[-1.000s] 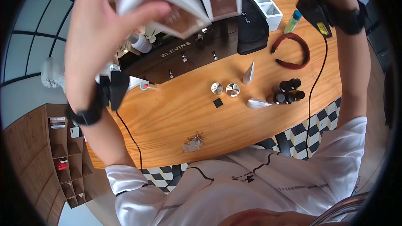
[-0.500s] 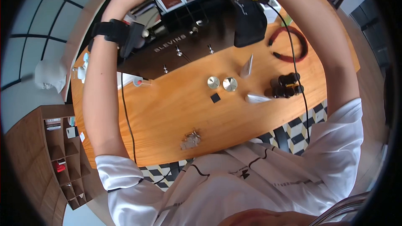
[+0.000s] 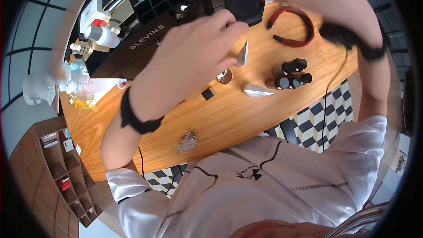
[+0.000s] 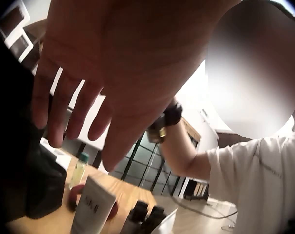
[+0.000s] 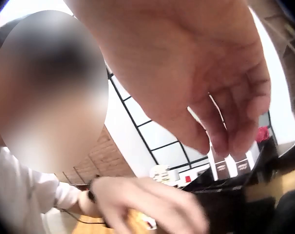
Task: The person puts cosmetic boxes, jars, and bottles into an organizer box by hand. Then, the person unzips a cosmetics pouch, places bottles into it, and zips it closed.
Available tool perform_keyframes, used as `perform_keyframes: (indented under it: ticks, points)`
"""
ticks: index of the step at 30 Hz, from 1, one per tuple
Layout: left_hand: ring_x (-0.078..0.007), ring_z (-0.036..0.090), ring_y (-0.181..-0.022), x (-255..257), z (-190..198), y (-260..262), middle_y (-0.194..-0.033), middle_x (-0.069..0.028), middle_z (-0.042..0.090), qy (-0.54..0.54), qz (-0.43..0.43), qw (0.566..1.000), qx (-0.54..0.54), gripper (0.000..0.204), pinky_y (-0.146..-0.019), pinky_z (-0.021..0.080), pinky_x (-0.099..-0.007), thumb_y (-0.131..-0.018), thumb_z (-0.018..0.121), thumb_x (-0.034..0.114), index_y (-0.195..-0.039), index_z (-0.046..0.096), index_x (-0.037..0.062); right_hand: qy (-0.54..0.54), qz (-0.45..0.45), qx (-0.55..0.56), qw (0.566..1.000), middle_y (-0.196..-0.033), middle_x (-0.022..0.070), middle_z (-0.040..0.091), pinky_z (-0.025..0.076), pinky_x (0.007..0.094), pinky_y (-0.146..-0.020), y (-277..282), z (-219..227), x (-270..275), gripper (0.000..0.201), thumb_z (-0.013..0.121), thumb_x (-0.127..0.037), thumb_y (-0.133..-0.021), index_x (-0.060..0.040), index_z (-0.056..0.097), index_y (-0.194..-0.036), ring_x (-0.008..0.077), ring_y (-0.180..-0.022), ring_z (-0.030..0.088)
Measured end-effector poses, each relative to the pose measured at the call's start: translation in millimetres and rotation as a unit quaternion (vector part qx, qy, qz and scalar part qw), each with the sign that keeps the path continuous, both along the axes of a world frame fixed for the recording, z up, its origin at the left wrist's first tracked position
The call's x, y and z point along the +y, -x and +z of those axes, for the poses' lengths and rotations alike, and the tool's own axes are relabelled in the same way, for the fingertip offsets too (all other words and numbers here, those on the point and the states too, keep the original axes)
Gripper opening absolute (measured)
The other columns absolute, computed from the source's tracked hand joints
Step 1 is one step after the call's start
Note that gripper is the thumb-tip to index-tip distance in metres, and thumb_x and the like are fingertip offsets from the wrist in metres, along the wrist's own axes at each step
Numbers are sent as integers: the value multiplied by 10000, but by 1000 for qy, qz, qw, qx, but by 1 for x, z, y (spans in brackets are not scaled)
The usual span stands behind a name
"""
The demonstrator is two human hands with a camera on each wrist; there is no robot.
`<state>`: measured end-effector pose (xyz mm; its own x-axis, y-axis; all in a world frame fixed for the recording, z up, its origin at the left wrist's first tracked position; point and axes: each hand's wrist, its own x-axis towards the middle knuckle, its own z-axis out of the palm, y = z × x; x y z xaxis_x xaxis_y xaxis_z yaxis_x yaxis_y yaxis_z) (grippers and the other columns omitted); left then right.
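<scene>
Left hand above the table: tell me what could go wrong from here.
The left hand might tip the upright white tube, which appears close to its fingers in the head view. The black cable trailing from the right wrist might snag the black-capped bottles if that arm swings inward.

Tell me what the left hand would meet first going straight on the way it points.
The left hand would probably meet the black pouch first, though depth is unclear and it might pass above.
</scene>
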<state>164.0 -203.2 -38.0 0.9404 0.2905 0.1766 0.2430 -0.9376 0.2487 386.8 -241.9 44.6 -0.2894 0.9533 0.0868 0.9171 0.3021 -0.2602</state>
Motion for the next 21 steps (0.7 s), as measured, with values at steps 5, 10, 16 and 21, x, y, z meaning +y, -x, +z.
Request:
perform_keyframes:
  ticks: [5,10,16,21]
  points:
    - [-291,717,-896,8,-47,-28,-1159,-136,616,296,-19,954,39,489,-786,585,-399,-811,789,58,-1257,593,18,58,192,-60,978,-806,85,688,560,350,-660,12,-72,-94,145,722,-124,-838,-29,669,-934,258,-745,716]
    - [-231,733,-752,1,-54,-41,-1014,-123,627,392,35,914,94,264,-560,587,-305,-867,745,31,-1059,566,4,32,197,-101,975,-825,105,695,564,349,-659,35,-112,-112,166,724,-77,-749,-33,657,-895,241,-747,721]
    - [-316,694,-759,-5,-69,-39,-920,-120,635,170,-70,982,-35,167,-642,550,-383,-856,734,58,-977,625,22,-16,193,-98,976,-808,79,626,556,334,-656,32,-126,-106,213,683,-61,-759,-12,612,-953,221,-748,690]
    - [-288,645,-675,9,-4,-34,-881,-128,665,36,3,990,-137,223,-583,517,-341,-859,755,97,-1043,680,-3,29,203,-75,976,-790,94,661,570,357,-634,27,-125,-97,259,672,-38,-785,25,629,-1032,254,-755,716]
